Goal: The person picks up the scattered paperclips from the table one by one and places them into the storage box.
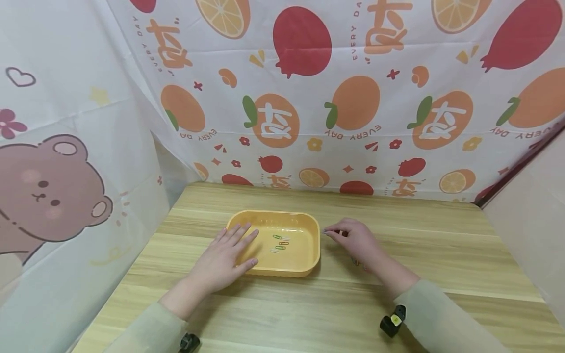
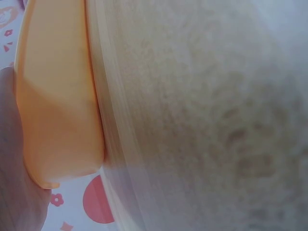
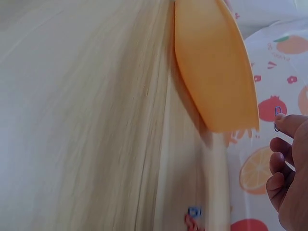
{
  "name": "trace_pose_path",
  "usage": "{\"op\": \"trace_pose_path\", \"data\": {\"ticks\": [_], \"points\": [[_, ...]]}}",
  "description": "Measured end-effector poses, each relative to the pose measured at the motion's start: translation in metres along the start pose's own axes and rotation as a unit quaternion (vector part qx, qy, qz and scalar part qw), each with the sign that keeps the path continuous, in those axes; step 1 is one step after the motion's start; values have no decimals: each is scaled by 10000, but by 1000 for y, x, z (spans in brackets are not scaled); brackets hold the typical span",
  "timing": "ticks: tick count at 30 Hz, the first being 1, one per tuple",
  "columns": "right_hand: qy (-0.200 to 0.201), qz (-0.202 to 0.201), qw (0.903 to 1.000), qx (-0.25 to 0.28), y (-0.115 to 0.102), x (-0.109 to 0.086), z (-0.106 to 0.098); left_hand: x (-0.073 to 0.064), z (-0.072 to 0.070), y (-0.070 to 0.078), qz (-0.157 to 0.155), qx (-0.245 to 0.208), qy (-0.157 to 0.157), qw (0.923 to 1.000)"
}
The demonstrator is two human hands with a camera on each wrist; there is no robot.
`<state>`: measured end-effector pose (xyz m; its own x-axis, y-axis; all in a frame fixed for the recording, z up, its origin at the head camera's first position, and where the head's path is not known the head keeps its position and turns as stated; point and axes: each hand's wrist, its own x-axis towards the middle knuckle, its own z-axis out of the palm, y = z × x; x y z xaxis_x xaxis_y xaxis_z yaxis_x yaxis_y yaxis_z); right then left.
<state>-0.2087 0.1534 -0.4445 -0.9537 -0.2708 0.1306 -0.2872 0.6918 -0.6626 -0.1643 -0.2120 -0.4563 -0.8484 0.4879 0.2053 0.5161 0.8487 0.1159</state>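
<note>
A yellow plastic tray sits on the table, with several paper clips in green, red and white lying on its floor. My left hand rests over the tray's left side, fingers spread and straight. Just beyond the tray's right rim, my right hand pinches a blue paper clip between thumb and finger, and its other fingers are curled. Several more paper clips, blue and red among them, lie on the table below the right hand, partly hidden by the forearm in the head view.
The wooden table runs back to a white cloth printed with fruit. Another cloth with a bear print hangs at the left. Each sleeve carries a black wrist camera.
</note>
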Motion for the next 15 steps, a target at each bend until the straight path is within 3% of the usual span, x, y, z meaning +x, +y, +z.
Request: {"op": "trace_pose_path", "data": {"ticks": [15], "points": [[-119,-269,9995,111,-37,17,25,-1,1,0,5,74,20,10000]]}}
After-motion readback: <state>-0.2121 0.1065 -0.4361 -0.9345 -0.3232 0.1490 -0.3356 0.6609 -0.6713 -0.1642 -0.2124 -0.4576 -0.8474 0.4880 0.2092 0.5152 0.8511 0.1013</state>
